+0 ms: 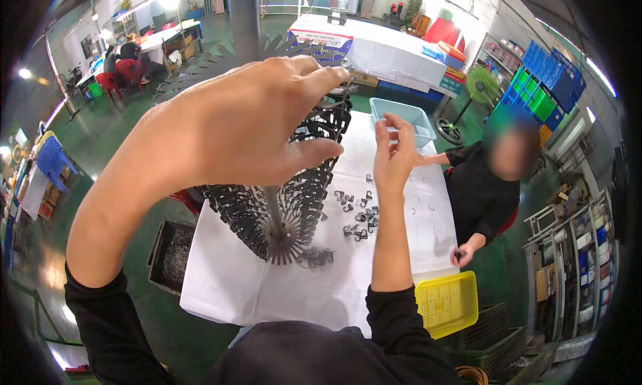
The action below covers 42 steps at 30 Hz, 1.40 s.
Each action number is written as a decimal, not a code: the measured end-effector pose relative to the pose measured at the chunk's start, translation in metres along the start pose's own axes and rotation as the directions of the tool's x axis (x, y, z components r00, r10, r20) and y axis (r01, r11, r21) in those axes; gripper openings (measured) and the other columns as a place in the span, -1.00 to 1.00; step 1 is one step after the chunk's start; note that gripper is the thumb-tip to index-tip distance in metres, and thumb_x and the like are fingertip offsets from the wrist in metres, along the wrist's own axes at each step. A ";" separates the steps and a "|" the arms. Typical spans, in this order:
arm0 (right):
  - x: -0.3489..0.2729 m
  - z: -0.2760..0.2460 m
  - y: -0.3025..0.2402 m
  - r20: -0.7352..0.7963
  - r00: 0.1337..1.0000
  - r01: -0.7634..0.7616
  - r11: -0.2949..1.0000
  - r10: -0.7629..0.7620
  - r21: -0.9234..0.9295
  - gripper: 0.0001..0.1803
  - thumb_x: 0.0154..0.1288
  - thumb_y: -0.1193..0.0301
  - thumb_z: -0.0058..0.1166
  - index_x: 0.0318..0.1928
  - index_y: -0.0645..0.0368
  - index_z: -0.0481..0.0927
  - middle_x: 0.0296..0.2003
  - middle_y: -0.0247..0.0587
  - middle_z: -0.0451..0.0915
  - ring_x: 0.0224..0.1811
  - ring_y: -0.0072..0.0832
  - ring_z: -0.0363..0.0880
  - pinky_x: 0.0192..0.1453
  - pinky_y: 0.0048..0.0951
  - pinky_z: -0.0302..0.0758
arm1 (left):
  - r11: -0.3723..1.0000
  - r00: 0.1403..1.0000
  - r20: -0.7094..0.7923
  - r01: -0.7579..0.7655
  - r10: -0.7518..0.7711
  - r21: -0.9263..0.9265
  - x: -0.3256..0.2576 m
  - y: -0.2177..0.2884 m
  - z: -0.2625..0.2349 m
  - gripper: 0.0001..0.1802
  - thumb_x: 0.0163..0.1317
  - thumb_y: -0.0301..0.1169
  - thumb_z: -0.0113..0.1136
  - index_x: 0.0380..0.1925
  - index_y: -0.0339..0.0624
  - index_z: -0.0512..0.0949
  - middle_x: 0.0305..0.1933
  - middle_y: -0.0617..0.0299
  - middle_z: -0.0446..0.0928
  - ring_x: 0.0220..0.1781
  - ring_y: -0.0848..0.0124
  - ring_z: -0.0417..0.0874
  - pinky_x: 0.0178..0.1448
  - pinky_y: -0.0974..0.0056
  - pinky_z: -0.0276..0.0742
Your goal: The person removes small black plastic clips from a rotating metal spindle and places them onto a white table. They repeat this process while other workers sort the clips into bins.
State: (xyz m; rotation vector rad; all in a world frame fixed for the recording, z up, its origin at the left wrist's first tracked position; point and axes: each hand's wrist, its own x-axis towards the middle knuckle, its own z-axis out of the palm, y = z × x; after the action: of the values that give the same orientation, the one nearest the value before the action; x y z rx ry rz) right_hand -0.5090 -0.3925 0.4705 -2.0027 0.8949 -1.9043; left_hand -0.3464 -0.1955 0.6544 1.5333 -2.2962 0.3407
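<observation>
Hands first. My left hand (247, 124) is raised close to the camera, fingers spread and curled over the top of a tall black rack (294, 191); thumb and fingertips rest against its upper tiers, a loose grasp rather than a closed fist. My right hand (393, 151) is lifted above the surface, thumb and forefinger pinched together on what looks like a small dark clip; the piece is too small for me to tell its shape.

The rack is a central grey post (274, 214) with rings of short arms fanning out, most of them hung with black clips. It stands on the white surface (234, 285), near its left half, base directly below my left hand.

Loose black clips (358, 214) lie scattered on the surface just right of the rack, below my right hand. A few thin wire rings (428, 208) lie further right.

Beyond: a pale blue mesh basket (404, 117) at the far end of the surface, a yellow mesh basket (448, 303) at the near right corner, and a dark crate (170, 254) of metal parts on the green floor beside the left edge.

A second person in a black top (478, 191) sits at the right side, one hand (461, 254) low by the surface edge, holding something small.
</observation>
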 end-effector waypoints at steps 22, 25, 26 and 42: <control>0.017 0.006 -0.093 0.289 0.923 -0.385 0.550 0.255 0.741 -0.82 0.37 0.36 0.15 -0.22 0.24 0.66 -0.52 -0.28 0.66 -0.73 -0.84 0.21 -0.68 -0.74 0.03 | 0.974 0.940 -0.279 -0.152 0.194 0.166 0.015 -0.013 0.024 -0.58 0.01 -0.77 0.12 -0.06 -0.35 0.53 0.05 -0.01 0.50 0.00 -0.03 0.59 0.05 0.10 0.52; 0.030 -0.015 -0.052 0.339 0.913 -0.394 0.697 0.225 0.599 -0.81 0.38 0.34 0.13 -0.24 0.22 0.67 -0.50 -0.28 0.68 -0.70 -0.85 0.24 -0.66 -0.71 0.09 | 0.979 0.946 -0.263 -0.161 0.190 0.127 0.012 -0.017 0.020 -0.58 0.06 -0.75 0.10 -0.02 -0.32 0.52 0.13 0.01 0.48 0.03 -0.03 0.58 0.08 0.10 0.52; 0.037 -0.015 -0.032 0.357 0.898 -0.424 0.729 0.259 0.537 -0.81 0.38 0.34 0.14 -0.25 0.22 0.67 -0.49 -0.28 0.68 -0.69 -0.85 0.24 -0.66 -0.71 0.11 | 0.981 0.957 -0.230 -0.154 0.178 0.117 0.011 -0.018 0.019 -0.58 0.08 -0.74 0.09 -0.01 -0.31 0.51 0.14 -0.01 0.48 0.05 -0.04 0.57 0.10 0.09 0.51; 0.006 0.010 -0.006 -0.051 0.998 0.031 0.997 -0.027 0.074 -0.69 0.25 0.35 0.23 -0.03 0.16 0.58 -0.21 -0.17 0.62 -0.46 -0.40 0.54 -0.33 -0.39 0.46 | 0.998 1.000 0.013 0.013 -0.014 0.063 0.013 0.003 0.001 -0.41 0.14 -0.44 0.28 0.20 -0.33 0.40 0.13 -0.17 0.47 0.14 -0.09 0.52 0.21 0.05 0.45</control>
State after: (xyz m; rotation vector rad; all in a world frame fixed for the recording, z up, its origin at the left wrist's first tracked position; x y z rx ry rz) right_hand -0.4984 -0.3936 0.4782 -1.9436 0.7986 -1.9806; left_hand -0.3540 -0.2058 0.6589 1.5843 -2.3048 0.4037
